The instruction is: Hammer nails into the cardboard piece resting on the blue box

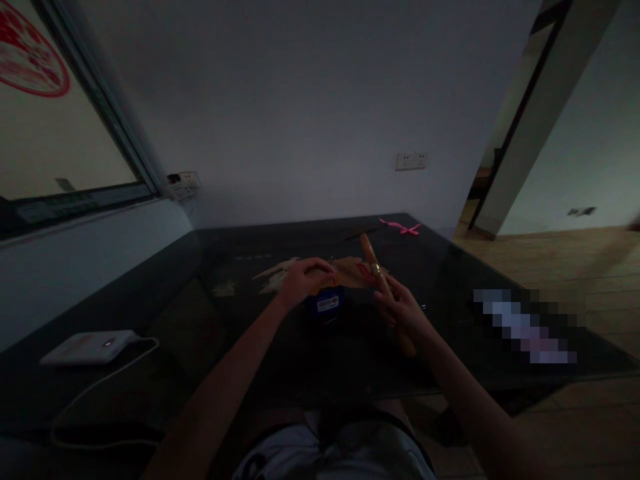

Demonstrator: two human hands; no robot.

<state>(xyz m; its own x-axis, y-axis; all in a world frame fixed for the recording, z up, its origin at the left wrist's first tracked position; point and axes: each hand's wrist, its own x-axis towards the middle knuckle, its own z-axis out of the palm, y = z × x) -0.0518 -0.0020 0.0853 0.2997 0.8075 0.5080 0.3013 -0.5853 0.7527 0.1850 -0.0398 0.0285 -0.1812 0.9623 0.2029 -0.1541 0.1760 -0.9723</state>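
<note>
I see a dark glass table (475, 267), w/ a white device (87, 347) plus cable near its left edge. R hand (400, 308) is clenched round a tan wooden rod (374, 263), tilted over brown paper scraps (353, 272). L hand (305, 280) curls onto a small blue box (327, 302) at table centre; can't tell if it grips, too dim. Pink ribbon (401, 227) at far edge.

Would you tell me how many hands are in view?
2. The left hand rests on the brown paper over a blue box; the right hand grips a wooden stick. The dark may hide others.
</note>
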